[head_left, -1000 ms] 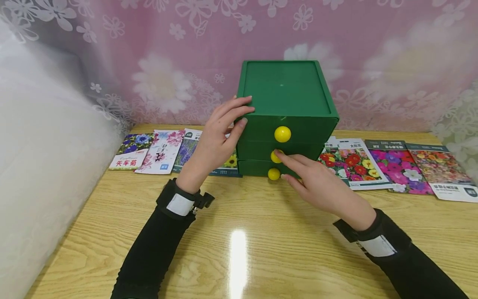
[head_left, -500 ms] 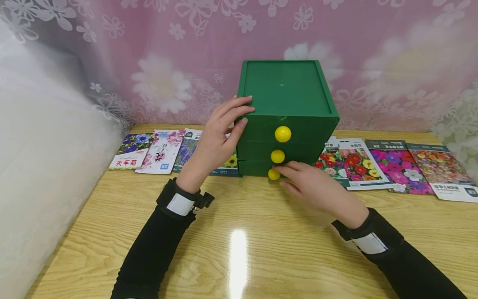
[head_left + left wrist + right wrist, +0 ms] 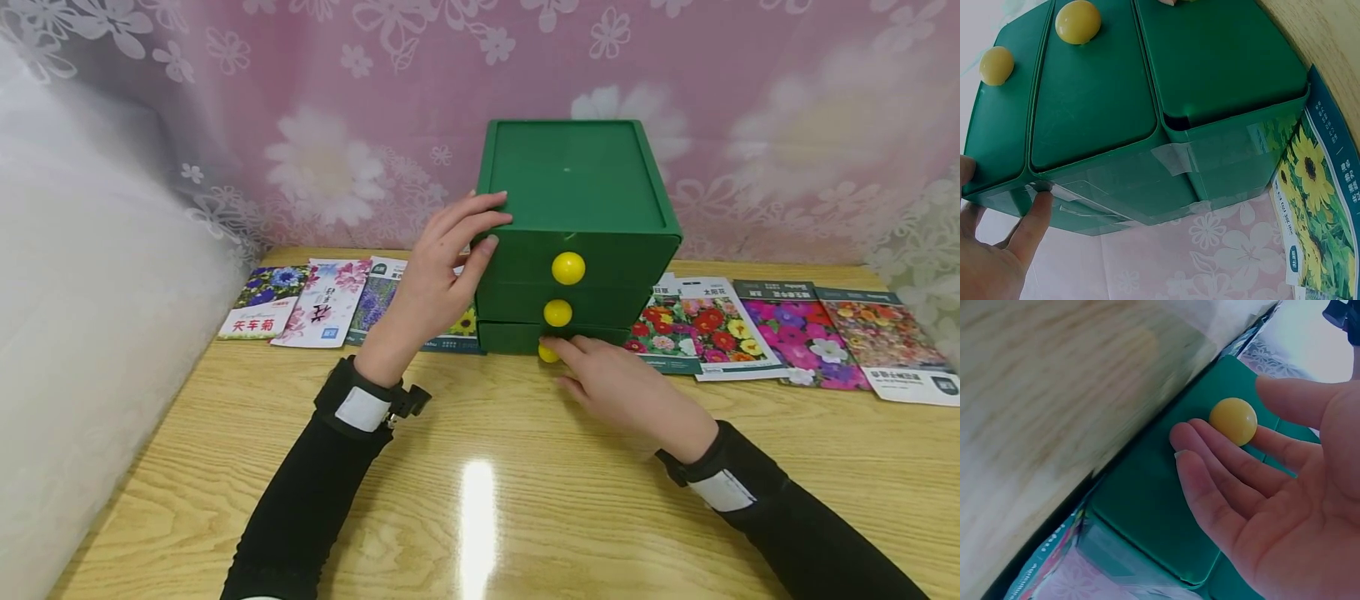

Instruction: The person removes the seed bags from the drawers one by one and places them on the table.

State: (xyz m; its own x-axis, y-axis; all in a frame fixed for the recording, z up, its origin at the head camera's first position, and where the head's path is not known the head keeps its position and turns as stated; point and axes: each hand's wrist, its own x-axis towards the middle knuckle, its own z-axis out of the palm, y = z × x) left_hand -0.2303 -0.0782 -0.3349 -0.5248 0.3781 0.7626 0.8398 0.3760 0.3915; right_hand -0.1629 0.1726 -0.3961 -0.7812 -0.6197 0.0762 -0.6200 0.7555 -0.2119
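Observation:
A green drawer cabinet stands on the table, with three drawers, each with a round yellow knob. My left hand rests at its upper left front corner, two fingers over the top edge and the thumb near the front; the left wrist view shows a fingertip touching the side. My right hand is at the bottom drawer, fingers extended beside and over the bottom knob. In the right wrist view, the knob sits among the fingers, and the thumb stands apart from it. All three drawers look closed.
Flower seed packets lie on the wooden table on both sides of the cabinet, such as a blue-flower packet at left and a pink-flower packet at right. A pink floral curtain hangs close behind.
My right hand has moved down from the middle knob to the bottom knob, its fingers now over it. My left hand and the cabinet have stayed in place.

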